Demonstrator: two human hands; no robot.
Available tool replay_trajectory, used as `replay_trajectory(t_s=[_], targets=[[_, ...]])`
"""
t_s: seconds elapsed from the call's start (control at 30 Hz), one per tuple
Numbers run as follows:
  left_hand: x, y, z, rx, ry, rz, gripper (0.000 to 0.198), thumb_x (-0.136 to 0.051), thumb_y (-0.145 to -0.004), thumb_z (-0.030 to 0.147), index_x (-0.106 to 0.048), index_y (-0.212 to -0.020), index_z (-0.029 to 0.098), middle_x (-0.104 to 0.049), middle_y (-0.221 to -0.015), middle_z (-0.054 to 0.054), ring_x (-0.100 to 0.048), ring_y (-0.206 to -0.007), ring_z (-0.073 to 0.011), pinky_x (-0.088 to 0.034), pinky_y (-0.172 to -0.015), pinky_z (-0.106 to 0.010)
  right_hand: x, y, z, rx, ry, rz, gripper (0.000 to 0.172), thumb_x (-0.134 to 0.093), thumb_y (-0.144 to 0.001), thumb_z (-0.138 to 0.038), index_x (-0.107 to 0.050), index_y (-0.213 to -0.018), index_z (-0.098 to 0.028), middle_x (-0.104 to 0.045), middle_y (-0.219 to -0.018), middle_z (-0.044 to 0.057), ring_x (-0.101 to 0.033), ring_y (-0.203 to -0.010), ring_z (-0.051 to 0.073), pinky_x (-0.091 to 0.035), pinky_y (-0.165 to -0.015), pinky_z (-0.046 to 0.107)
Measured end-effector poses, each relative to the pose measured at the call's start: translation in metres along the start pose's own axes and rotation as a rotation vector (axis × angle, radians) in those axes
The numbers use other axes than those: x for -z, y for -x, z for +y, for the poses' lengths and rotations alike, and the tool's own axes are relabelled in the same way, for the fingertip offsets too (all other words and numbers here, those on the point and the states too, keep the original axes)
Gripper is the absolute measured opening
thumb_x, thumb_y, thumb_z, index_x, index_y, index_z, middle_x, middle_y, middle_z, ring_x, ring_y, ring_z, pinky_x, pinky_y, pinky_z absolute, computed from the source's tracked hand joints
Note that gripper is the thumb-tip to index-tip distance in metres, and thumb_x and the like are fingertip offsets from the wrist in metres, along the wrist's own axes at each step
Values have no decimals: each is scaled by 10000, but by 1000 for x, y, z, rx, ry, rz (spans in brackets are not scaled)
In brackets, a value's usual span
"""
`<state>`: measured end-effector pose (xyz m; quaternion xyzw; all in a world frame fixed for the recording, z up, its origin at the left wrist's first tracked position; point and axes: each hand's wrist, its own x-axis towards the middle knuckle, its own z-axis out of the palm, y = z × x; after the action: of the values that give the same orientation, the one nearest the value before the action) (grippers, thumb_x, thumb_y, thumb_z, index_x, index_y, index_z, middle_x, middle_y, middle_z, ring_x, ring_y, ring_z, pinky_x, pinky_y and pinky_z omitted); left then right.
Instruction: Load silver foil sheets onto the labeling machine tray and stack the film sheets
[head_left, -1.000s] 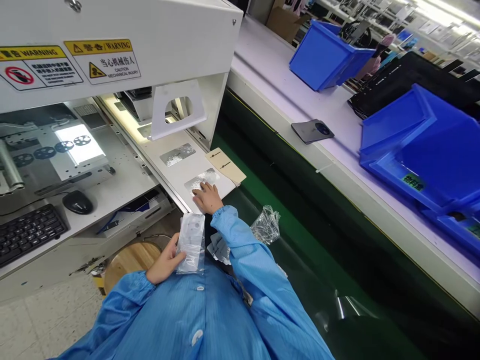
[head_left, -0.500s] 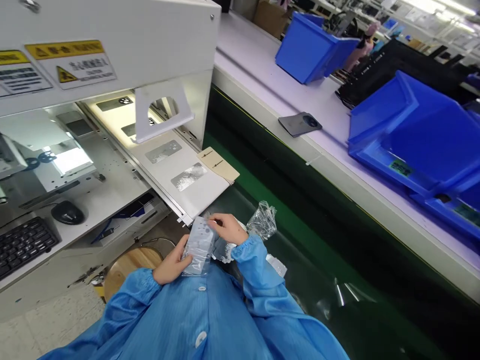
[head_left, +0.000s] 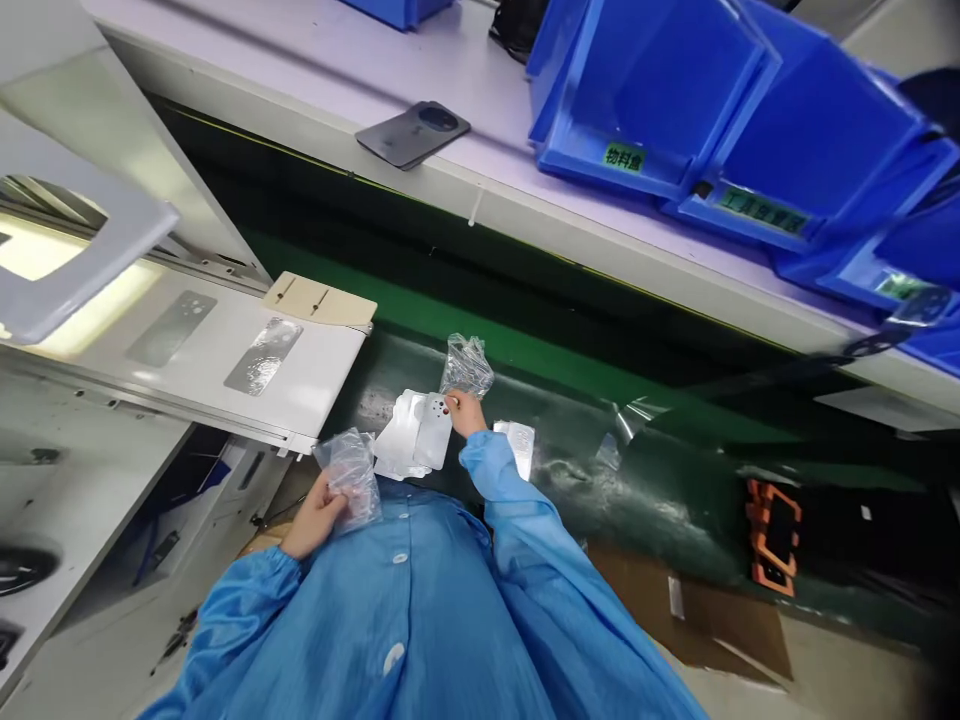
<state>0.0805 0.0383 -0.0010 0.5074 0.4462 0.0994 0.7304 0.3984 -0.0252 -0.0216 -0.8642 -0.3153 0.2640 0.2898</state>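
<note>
My left hand [head_left: 319, 517] grips a crinkled clear plastic bag [head_left: 354, 478] at its lower edge, left of the pile. I cannot tell whether anything is still inside the bag. Between the closed fingertips of my right hand [head_left: 466, 412] is the upper corner of a thin grey phone back panel [head_left: 433, 438] with round camera holes. That panel lies against a loose stack of pale silvery panels [head_left: 397, 446] on the dark green surface [head_left: 570, 450]. Just beyond my right hand sits a crumpled clear bag [head_left: 468, 362].
A white conveyor [head_left: 202, 365] at left carries two film-like panels, with a beige block [head_left: 319, 298] at its end. Dark phone back panels [head_left: 409, 135] lie on the shelf, beside blue bins [head_left: 637, 90]. An orange-framed object [head_left: 772, 537] and cardboard [head_left: 697, 620] are at right.
My view has swung right. Both hands were together at the bagged panel; now they are apart, the left keeping the plastic bag and the right at the stack with a panel.
</note>
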Motion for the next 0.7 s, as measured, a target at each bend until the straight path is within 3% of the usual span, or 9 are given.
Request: replay_trajectory(t_s=[0.13,0.27,0.33,0.4,0.5,0.6,0.67,0.7], targets=[[-16,-6,2,1,30,11,545,-737,-618,412,-500,-1051,182,-668,-821,-18,-647,-746,-222,-495,-706,-334,-23,3,3,11,62,7,198,-580,-894,-262,-710,-1016,-175,-700,-992,92,-641,-958,223,-463,-890,326],[-47,-22,4,3,-26,-78,514,-693,-651,411,-477,-1058,183,-629,-752,13,-616,-653,-183,-475,-631,-296,-13,19,5,53,54,92,331,-579,-899,-354,-648,-1174,-184,-641,-1146,123,-627,-1000,224,-458,-933,353],[-67,-32,3,4,-93,-165,484,-648,-682,422,-451,-1062,195,-592,-685,41,-588,-582,-162,-444,-570,-269,-7,39,11,64,-112,81,351,-540,-912,-392,-632,-1180,-184,-653,-1115,108,-648,-922,196,-492,-887,340],[-90,-41,1,3,-165,-283,451,-599,-714,420,-422,-1071,209,-571,-641,58,-568,-535,-149,-416,-529,-248,-4,64,23,31,-367,-44,375,-539,-895,-422,-615,-1174,-183,-684,-992,74,-661,-813,174,-534,-777,315],[-130,-50,0,6,-261,-455,443,-593,-718,389,-412,-1080,209,-591,-630,53,-555,-501,-144,-417,-512,-241,1,101,55,-58,-617,-143,380,-622,-808,-414,-624,-1104,-177,-684,-824,35,-654,-717,170,-543,-669,290],[-163,-56,2,10,-345,-544,449,-630,-708,338,-445,-1094,200,-652,-702,2,-597,-564,-181,-479,-583,-299,26,132,105,-210,-528,56,318,-595,-791,-373,-637,-1041,-181,-688,-828,45,-651,-721,178,-537,-670,296],[-176,-62,7,-65,-454,-521,436,-637,-735,300,-486,-1133,204,-696,-897,-79,-654,-794,-253,-503,-781,-405,52,156,145,-338,-362,163,274,-550,-790,-347,-642,-996,-191,-691,-835,52,-654,-745,196,-533,-691,316],[-180,-67,9,-154,-567,-476,419,-630,-761,278,-512,-1157,207,-688,-1024,-118,-634,-968,-300,-455,-911,-470,65,170,164,-394,-285,190,235,-548,-774,-333,-646,-940,-197,-687,-813,54,-654,-759,211,-529,-708,334]])
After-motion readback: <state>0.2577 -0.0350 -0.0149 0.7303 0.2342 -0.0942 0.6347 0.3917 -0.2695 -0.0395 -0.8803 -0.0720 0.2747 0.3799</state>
